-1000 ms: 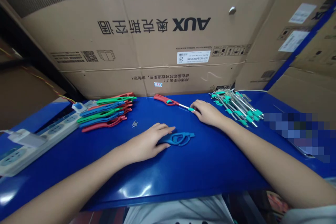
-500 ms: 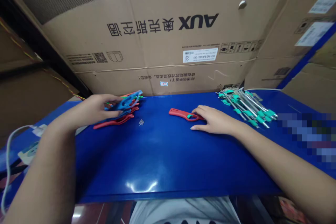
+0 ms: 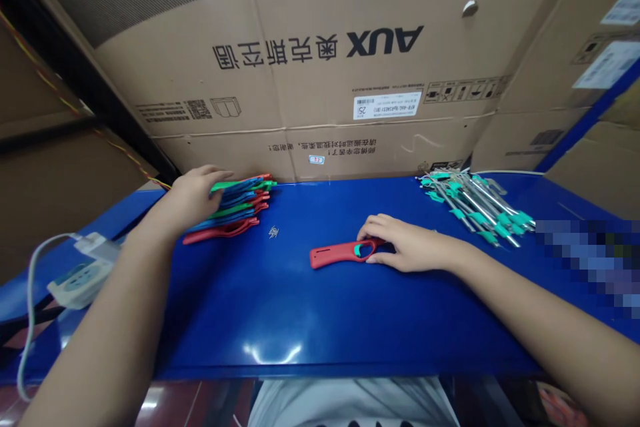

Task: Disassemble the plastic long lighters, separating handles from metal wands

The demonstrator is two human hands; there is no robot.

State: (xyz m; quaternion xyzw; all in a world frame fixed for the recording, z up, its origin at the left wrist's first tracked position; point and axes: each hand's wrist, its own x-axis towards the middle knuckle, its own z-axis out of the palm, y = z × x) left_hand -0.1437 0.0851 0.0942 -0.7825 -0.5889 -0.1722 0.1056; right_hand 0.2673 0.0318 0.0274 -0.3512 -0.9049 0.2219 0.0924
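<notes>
My right hand [image 3: 407, 243] pinches the ring end of a red lighter shell [image 3: 333, 254], with a green trigger piece [image 3: 357, 251] inside its ring. The shell's long end points left, just over the blue tabletop. At the left, my left hand [image 3: 193, 197] is over the near ends of a row of red, blue and green lighter shells [image 3: 245, 203]. Its thumb and fingers are apart around the end of a green shell [image 3: 227, 185]; the palm hides part of the row. A small heap of tiny metal pins [image 3: 273, 232] lies right of these shells.
Metal lighter rods with green tabs [image 3: 475, 203] are piled at the right. A power strip [image 3: 83, 280] with a white charger and cable stands at the left edge. Cardboard [image 3: 300, 93] walls the back of the blue table [image 3: 240, 307].
My left hand has let go of a blue shell, which now lies in the row, and has drawn back left. The red shell in my right hand has come nearer and turned slightly.
</notes>
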